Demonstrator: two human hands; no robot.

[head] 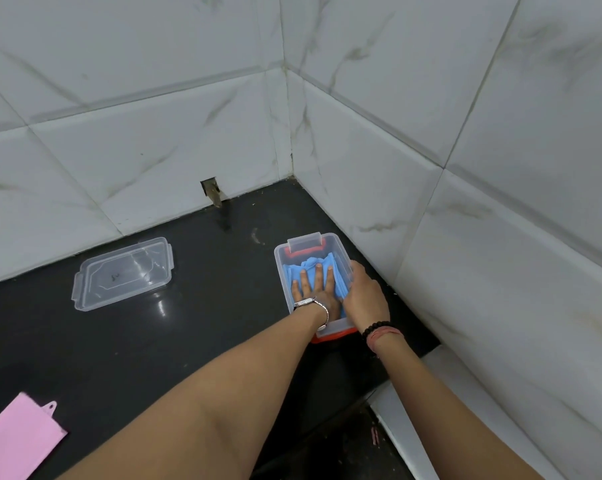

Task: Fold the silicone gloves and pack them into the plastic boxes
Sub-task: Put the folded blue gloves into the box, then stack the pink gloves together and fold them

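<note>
Left hand (315,289) fingers spread flat on blue glove (310,268); right hand (363,296) grips box (279,271).

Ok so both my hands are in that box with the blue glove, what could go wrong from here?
The blue glove is only held flat by your left hand; let go and it may spring up above the box rim, so the lid might not close. That lid lies well off to the left, so reaching for it means freeing a hand. The right hand pressing at the side wall could also tip or slide the box.
</note>
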